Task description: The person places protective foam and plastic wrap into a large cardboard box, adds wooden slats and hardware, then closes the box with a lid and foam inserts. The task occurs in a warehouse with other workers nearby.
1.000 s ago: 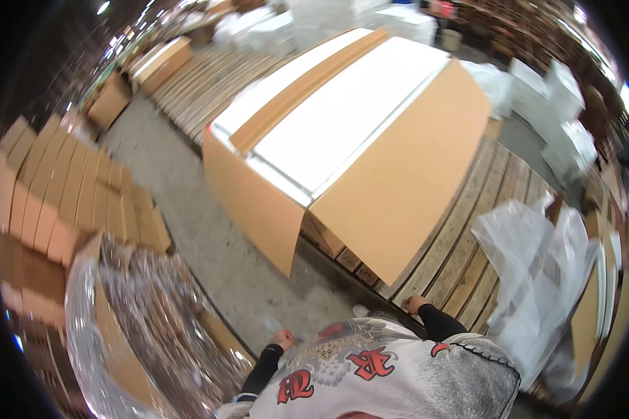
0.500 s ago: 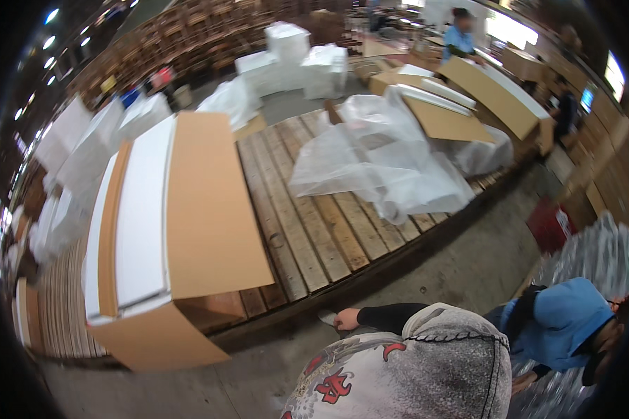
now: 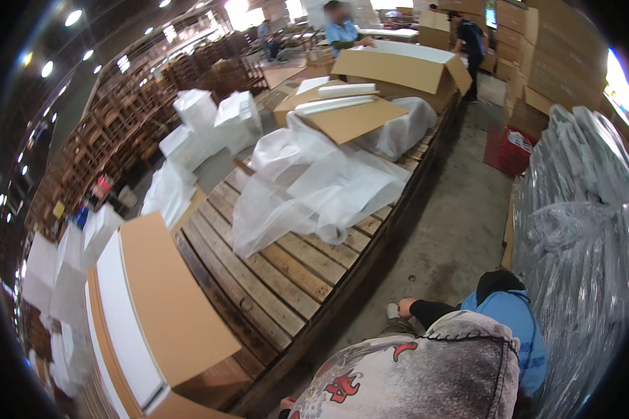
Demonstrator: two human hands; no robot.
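Observation:
My right hand [image 3: 406, 307], in a black sleeve, hangs over the concrete floor beside the pallet-like slatted wooden platform [image 3: 258, 279]. Its fingers look curled; whatever they might hold is hidden. Close by shows a pale shoe tip [image 3: 393, 314]. Only a sliver of my left hand [image 3: 287, 403] shows at the lower edge, next to my patterned grey shirt, its fingers hidden. Nearest to it is an open cardboard box [image 3: 168, 300] with white panels [image 3: 126, 314] along its side.
Crumpled translucent wrap [image 3: 314, 188] and cardboard sheets [image 3: 356, 119] lie on the platform. A co-worker in blue [image 3: 531, 335] is close on my right, by a plastic-wrapped stack [image 3: 573, 230]. Two people stand by a long box [image 3: 391, 70] farther off. A red bin [image 3: 508, 151] stands on the floor.
My view has swung right, so the open box sits farther left and lower. The wrapped stack shows more fully. My left hand has come slightly into view at the lower edge.

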